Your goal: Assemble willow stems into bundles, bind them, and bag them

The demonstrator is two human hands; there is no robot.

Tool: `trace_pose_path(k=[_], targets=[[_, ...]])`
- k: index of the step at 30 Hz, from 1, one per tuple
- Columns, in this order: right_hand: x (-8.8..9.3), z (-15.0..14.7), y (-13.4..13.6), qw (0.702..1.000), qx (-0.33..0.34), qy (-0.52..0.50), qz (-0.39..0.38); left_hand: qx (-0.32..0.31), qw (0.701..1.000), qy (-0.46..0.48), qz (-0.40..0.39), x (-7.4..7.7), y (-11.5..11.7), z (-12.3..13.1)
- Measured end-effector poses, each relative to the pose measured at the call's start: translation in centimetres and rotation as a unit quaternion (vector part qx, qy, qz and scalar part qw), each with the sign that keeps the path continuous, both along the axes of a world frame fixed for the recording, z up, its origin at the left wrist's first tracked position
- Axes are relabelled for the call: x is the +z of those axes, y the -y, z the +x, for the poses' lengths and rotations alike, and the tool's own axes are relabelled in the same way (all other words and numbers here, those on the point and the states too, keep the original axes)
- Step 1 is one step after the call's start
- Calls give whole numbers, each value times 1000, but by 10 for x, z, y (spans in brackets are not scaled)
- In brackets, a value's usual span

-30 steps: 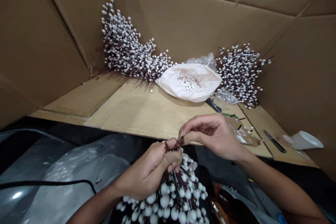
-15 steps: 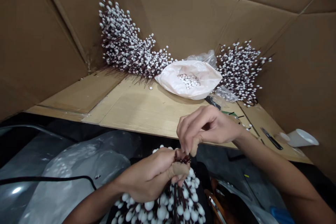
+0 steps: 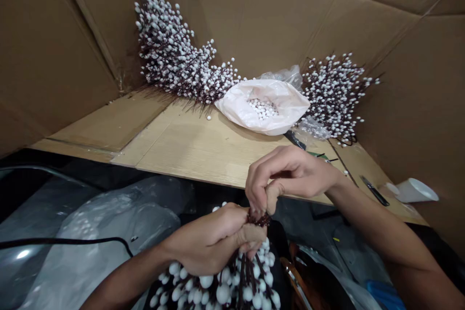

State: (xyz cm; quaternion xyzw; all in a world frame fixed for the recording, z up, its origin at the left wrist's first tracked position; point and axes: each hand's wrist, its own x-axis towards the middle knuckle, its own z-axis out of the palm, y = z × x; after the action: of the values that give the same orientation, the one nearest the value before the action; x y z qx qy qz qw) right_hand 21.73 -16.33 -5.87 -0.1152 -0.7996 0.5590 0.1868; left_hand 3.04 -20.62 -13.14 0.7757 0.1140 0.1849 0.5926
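Note:
My left hand (image 3: pixel 214 240) is closed around a bundle of dark brown stems tipped with white balls, artificial berry stems (image 3: pixel 223 293) by their look. The white heads hang below that fist, and the gathered stem ends poke up above it. Over those ends, my right hand (image 3: pixel 286 177) has its thumb and fingers pinched together at the stem tops. Whether one stem or several lie in that pinch is hidden. Tan coverings wrap the thumb tips of both hands.
A white bag (image 3: pixel 236 106) of loose white balls sits on the wooden table (image 3: pixel 181 147). Berry stems are heaped at left (image 3: pixel 174 53) and right (image 3: pixel 332 94). A knife (image 3: pixel 376 191) and a white cup (image 3: pixel 417 190) lie at right. Clear plastic (image 3: pixel 119 223) spreads below the left edge.
Both hands have shifted slightly to the right in view, the right still pinching at the stem tops. The left hand keeps its hold on the bundle. The camera view has tilted a little.

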Motion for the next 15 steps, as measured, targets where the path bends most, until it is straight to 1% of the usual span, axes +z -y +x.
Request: trace_pose_path(k=[5, 10, 15], targets=[[2, -2, -1, 1000, 13, 1, 8, -24, 1000, -3, 11, 3, -3, 1], [5, -4, -4, 999, 15, 22, 31, -15, 1000, 5, -14, 3, -3, 3], [10, -9, -3, 997, 12, 59, 56, -17, 1000, 5, 11, 4, -2, 1]])
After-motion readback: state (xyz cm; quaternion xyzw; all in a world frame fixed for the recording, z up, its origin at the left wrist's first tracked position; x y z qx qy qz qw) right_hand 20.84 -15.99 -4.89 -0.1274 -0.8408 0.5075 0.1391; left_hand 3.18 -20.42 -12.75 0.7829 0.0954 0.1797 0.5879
